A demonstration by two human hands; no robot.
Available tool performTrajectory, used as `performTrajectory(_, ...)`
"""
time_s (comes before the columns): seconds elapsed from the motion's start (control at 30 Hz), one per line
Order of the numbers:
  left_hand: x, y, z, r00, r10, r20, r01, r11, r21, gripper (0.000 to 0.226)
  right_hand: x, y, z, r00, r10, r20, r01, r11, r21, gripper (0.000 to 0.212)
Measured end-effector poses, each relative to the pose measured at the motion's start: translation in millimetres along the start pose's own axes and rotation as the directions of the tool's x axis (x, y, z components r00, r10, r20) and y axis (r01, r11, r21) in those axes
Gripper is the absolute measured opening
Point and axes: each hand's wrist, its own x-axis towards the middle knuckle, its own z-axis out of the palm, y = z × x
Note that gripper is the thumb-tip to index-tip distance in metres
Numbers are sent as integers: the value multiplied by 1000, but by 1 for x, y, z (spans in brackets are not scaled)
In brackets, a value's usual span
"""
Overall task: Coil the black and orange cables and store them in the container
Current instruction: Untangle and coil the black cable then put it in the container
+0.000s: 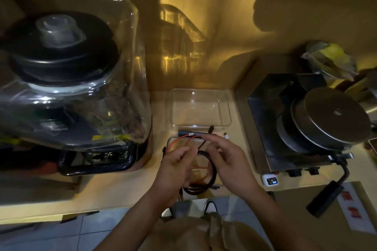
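A black cable [212,171] hangs in loose loops between my hands over the counter. My left hand [175,169] pinches it at the top of the loops. My right hand [226,157] holds a strand of it near the plug end, which sticks up toward the container. An orange cable [181,138] lies on the counter under and behind my hands, partly hidden, with a white plug end [226,135] to the right. The clear rectangular container [201,108] stands empty just beyond, against the wall.
A large blender with a clear cover [71,79] fills the left side of the counter. A metal appliance with a round disc and a black handle [318,124] stands on the right. A small white device [270,180] lies by it. The counter edge runs near my body.
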Motion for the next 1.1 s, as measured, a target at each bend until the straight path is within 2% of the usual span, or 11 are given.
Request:
performTrajectory(0.1, -4, 2, -8, 997, -24, 70, 25, 999, -25, 23, 7, 4, -3, 991, -137, -7, 126, 931, -343, 34)
performTrajectory(0.17, -7, 3, -13, 993, -58, 105, 63, 997, -44, 24, 9, 5, -6, 976, -216, -7, 185, 855, -485, 30)
performTrajectory(0.23, -9, 5, -15, 990, -89, 108, 98, 992, -75, 30, 9, 3, -7, 962, -272, -24, 214, 806, -552, 24)
performTrajectory(0.33, -8, 7, -19, 988, -124, 92, 136, 982, -132, 30, 8, -4, -9, 957, -289, -15, 231, 794, -562, 14)
performTrajectory(0.4, -4, 8, -20, 988, -130, 85, 143, 975, -168, 26, 6, -7, -11, 967, -253, -3, 215, 830, -515, 10)
performTrajectory(0.5, -1, 10, -18, 986, -135, 102, 154, 967, -203, 22, 5, -9, -18, 988, -144, -49, 110, 899, -425, 5)
performTrajectory(0.63, 3, 9, -6, 988, -122, 96, 141, 964, -226, 12, 7, -6, -24, 997, 64, -44, -73, 967, -243, 7)
performTrajectory(0.77, 13, 11, 7, 994, -96, 53, 107, 950, -294, 11, 13, -1, -30, 981, 191, -13, -192, 981, -37, 16)
performTrajectory(0.87, 21, 14, 17, 997, -73, -8, 68, 963, -260, 25, 20, 5, -38, 976, 218, 6, -217, 971, 100, 29)
performTrajectory(0.93, 26, 15, 20, 997, -62, -47, 50, 972, -228, 28, 23, 8, -39, 976, 216, 12, -216, 968, 131, 34)
performTrajectory(1.1, 42, 19, 44, 990, -26, -141, -5, 976, -220, 40, 28, 14, -39, 968, 239, 75, -251, 917, 311, 18)
